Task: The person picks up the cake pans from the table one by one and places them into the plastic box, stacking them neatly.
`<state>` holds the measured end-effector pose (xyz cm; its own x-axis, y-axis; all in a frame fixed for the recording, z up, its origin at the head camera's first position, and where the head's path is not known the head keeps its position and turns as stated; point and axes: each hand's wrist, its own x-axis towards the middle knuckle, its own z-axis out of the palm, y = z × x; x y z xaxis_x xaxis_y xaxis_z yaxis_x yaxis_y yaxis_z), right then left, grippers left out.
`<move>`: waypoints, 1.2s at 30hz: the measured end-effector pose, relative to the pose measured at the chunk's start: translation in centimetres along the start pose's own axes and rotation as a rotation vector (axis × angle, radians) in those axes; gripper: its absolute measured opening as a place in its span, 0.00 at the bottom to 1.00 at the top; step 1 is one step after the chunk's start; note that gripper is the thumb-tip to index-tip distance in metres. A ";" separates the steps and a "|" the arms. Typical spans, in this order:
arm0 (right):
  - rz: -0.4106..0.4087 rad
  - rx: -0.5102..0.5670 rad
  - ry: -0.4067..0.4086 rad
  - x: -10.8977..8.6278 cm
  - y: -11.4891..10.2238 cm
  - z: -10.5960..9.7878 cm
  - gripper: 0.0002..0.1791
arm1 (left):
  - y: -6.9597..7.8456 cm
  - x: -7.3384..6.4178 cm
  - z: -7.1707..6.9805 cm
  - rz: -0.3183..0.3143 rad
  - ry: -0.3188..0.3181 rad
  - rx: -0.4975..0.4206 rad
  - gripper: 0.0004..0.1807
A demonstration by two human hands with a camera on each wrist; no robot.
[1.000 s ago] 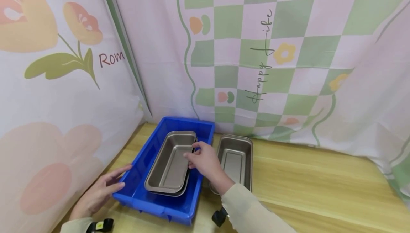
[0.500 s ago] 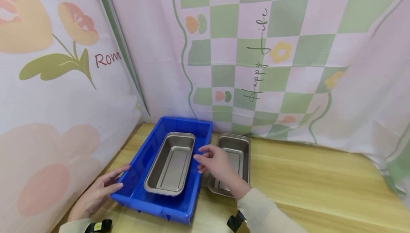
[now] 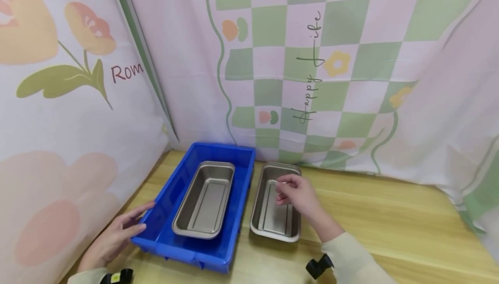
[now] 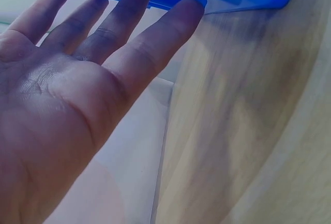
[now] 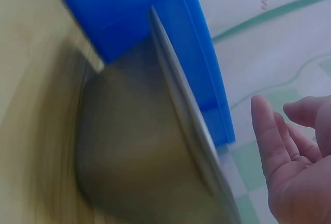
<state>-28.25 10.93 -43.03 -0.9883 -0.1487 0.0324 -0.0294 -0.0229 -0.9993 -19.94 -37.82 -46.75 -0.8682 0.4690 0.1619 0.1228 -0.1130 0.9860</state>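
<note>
A blue plastic bin (image 3: 187,256) stands on the wooden table with a metal loaf pan (image 3: 210,201) inside it. My left hand (image 3: 117,232) is at the bin's left side, its straight fingers touching the wall near the rim. In the left wrist view, the fingertips (image 4: 189,12) meet the bin's edge. My right hand (image 3: 300,195) hovers over a second loaf pan (image 3: 273,219) on the table, right of the bin. Its fingers are loosely bent and hold nothing. In the right wrist view, the hand (image 5: 300,167) is apart from the pan (image 5: 134,141).
A printed cloth (image 3: 273,58) hangs behind the table, and another flowered cloth (image 3: 78,136) covers the left side. Bare wooden tabletop (image 3: 370,214) extends to the right of the second pan. A narrow gap separates that pan from the bin.
My right hand has left the loaf pan in the bin and moved right, over the other pan. The released pan has settled onto the one beneath it. My left hand stays at the bin.
</note>
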 end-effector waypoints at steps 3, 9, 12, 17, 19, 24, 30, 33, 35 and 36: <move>0.008 -0.026 0.005 -0.5 -0.1 -1.4 0.19 | 0.0 -0.1 0.0 -0.008 0.002 -0.009 0.29; 0.025 -0.038 0.049 -1.3 0.4 -4.2 0.20 | 0.1 0.1 -0.1 -0.017 0.015 0.011 0.29; 0.028 -0.048 0.070 -1.5 0.8 -5.2 0.20 | 0.1 0.2 -0.1 -0.011 0.021 0.014 0.29; 0.042 -0.066 0.092 -2.0 1.6 -6.1 0.19 | -0.1 0.2 -0.1 0.002 0.017 0.011 0.29; 0.045 -0.066 0.096 -2.2 1.9 -6.4 0.19 | -0.1 0.2 -0.1 -0.002 0.013 0.006 0.29; 0.056 -0.054 0.075 -2.4 2.7 -6.9 0.20 | 0.0 0.2 0.1 -0.015 0.012 -0.006 0.29; 0.086 -0.065 0.024 -2.6 3.2 -7.2 0.19 | 0.0 0.2 0.1 -0.036 0.009 -0.003 0.29; 0.085 -0.066 0.013 -2.6 3.4 -7.1 0.19 | -0.1 0.1 0.0 -0.031 0.007 -0.002 0.29; 0.086 -0.064 0.004 -2.6 3.5 -7.0 0.19 | -0.1 -0.1 0.0 -0.018 0.005 -0.005 0.29; 0.083 -0.064 -0.003 -2.6 3.5 -7.0 0.20 | -0.1 -0.1 0.0 -0.010 0.002 -0.009 0.29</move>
<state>-26.82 18.16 -46.73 -0.9873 -0.1505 -0.0509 0.0433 0.0532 -0.9976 -19.86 -37.91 -46.89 -0.8702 0.4687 0.1521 0.1101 -0.1158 0.9872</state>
